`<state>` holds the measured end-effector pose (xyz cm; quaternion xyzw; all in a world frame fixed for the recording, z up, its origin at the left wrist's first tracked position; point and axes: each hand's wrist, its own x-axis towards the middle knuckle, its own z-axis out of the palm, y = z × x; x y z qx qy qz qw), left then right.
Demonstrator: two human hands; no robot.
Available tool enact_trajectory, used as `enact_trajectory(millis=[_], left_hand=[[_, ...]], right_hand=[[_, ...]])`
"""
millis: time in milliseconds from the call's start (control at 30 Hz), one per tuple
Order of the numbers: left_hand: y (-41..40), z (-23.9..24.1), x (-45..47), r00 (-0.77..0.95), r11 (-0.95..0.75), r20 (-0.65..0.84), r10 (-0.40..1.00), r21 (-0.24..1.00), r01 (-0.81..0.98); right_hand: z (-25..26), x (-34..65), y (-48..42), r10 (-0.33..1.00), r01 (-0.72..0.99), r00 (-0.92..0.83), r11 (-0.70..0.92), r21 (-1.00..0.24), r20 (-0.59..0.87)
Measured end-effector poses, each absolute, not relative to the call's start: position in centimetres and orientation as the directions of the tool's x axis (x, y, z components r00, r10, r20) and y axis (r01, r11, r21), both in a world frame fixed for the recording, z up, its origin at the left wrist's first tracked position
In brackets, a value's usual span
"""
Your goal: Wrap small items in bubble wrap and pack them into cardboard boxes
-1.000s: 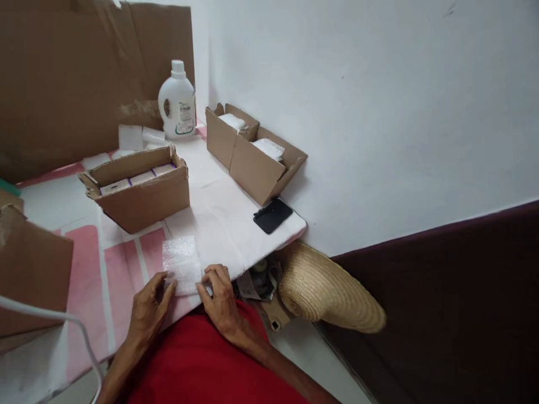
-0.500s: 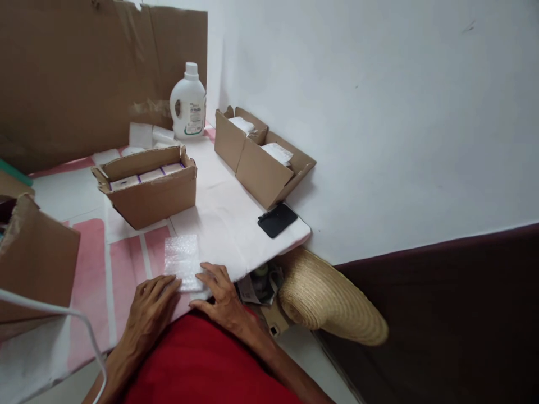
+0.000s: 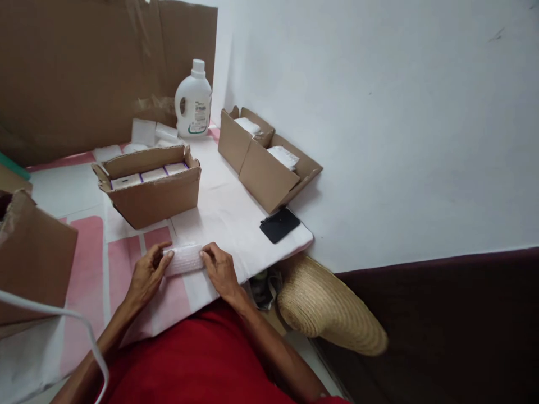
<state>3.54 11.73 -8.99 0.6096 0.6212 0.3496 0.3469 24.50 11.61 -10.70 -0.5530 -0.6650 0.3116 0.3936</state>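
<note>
A piece of clear bubble wrap (image 3: 184, 260), folded or rolled into a short band, lies across the front of the table between my hands. My left hand (image 3: 147, 273) pinches its left end between thumb and fingers. At the right end, my right hand (image 3: 219, 271) grips it with thumb and fingertips. Whether anything is wrapped inside cannot be made out. Just beyond stands an open cardboard box (image 3: 158, 199) with several small purple-edged boxes (image 3: 154, 175) in a row.
A white jug (image 3: 194, 106) and white packets (image 3: 143, 132) stand at the back. Two joined cardboard trays (image 3: 263, 177) hold white packets by the wall. A black phone (image 3: 280, 225) lies near the right edge, above a straw hat (image 3: 328, 308). Another carton (image 3: 37, 258) and a white cable (image 3: 80, 320) are left.
The bubble wrap lay flat as a square sheet; it is now a short band. Both hands have moved forward from the table's front edge and closed on its ends.
</note>
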Motion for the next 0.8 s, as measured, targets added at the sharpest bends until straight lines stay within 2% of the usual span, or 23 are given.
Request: enact_trajectory(millis=[100, 167, 200, 267, 300, 367, 433, 500, 600, 700, 800], left_hand=[[12.0, -9.7, 3.6, -0.108, 0.035, 0.028, 0.994, 0.838, 0.544], [11.5, -10.0, 3.8, -0.150, -0.028, 0.162, 0.975, 0.764, 0.645], [11.1, -10.1, 4.1, -0.123, -0.095, 0.262, 0.957, 0.687, 0.721], [10.3, -10.5, 4.8, 0.059, -0.270, 0.424, 0.904, 0.459, 0.847], [10.0, -10.8, 5.2, 0.179, -0.356, 0.452, 0.874, 0.343, 0.869], [9.5, -11.7, 5.8, 0.359, -0.470, 0.422, 0.832, 0.194, 0.861], [9.2, -12.9, 6.1, 0.425, -0.502, 0.393, 0.815, 0.113, 0.858], [9.0, -14.1, 6.0, 0.431, -0.499, 0.399, 0.809, 0.079, 0.863], [9.0, -15.2, 5.5, 0.422, -0.489, 0.426, 0.800, 0.059, 0.870], [9.4, -15.2, 4.7, 0.418, -0.483, 0.403, 0.814, 0.071, 0.873], [10.0, -14.8, 3.5, 0.432, -0.511, 0.371, 0.822, 0.146, 0.847]], right_hand=[[-11.2, 23.7, 13.0, 0.987, 0.522, -0.048, 0.157, -0.838, 0.155], [-11.5, 23.4, 13.6, 0.989, 0.563, -0.041, 0.143, -0.814, 0.146], [-11.5, 23.3, 13.8, 0.989, 0.584, -0.043, 0.137, -0.800, 0.139], [-11.5, 23.2, 14.0, 0.991, 0.619, -0.060, 0.132, -0.774, 0.122], [-11.4, 23.2, 14.0, 0.990, 0.636, -0.068, 0.136, -0.760, 0.121], [-11.2, 23.2, 13.7, 0.983, 0.681, -0.061, 0.169, -0.713, 0.175], [-11.0, 23.1, 13.1, 0.950, 0.724, -0.095, 0.271, -0.634, 0.298], [-11.2, 23.0, 12.3, 0.881, 0.718, -0.244, 0.446, -0.535, 0.406], [-12.3, 23.1, 11.4, 0.769, 0.634, -0.495, 0.638, -0.437, 0.404], [-13.2, 23.7, 11.5, 0.768, 0.628, -0.552, 0.639, -0.444, 0.325], [-13.2, 24.4, 12.0, 0.769, 0.609, -0.578, 0.629, -0.482, 0.274]])
